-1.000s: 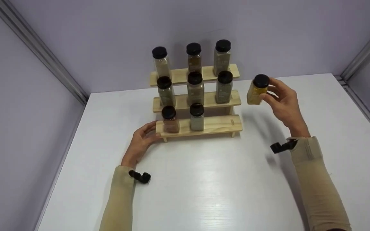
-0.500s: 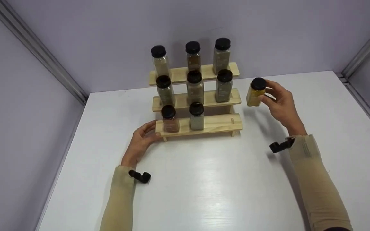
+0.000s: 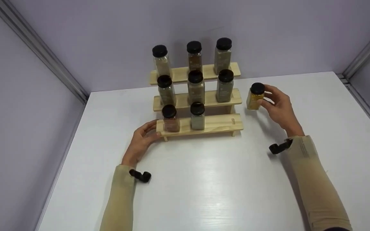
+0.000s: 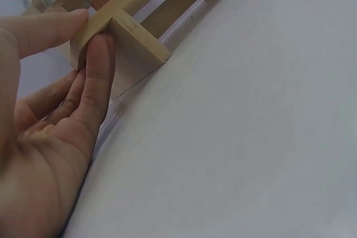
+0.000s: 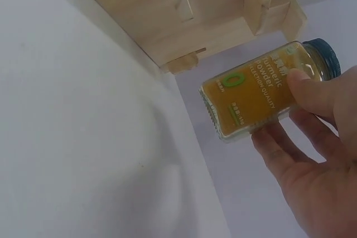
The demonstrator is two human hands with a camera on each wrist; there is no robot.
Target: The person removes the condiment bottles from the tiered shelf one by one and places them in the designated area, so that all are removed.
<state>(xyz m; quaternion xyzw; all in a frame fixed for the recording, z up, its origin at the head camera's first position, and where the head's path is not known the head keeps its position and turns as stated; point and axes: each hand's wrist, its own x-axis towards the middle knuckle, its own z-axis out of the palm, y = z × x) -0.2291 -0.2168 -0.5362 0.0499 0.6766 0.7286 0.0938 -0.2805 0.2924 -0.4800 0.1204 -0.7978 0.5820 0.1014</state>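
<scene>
My right hand [image 3: 279, 107] grips a glass jar of turmeric powder [image 5: 251, 90] with a black lid, thumb on one side and fingers on the other. The jar is upright, just right of the three-step wooden spice rack [image 3: 218, 123] and above the table. At the rack's front left corner, my left hand [image 3: 141, 141] pinches the end of the bottom step between thumb and fingers, as the left wrist view shows. On that step stand a reddish spice jar [image 3: 171, 123] at the left and a pale one [image 3: 198, 121] in the middle; bare wood lies at its right end.
The middle step holds three black-lidded jars, among them a greenish one [image 3: 225, 89] at the right. Three more stand on the top step, with a brown one [image 3: 195, 61] in the middle. A pale wall [image 3: 124, 41] rises behind the white table [image 3: 201, 179].
My right hand has lowered the turmeric jar and brought it slightly left, closer to the rack. My left hand has stayed at the rack's corner.
</scene>
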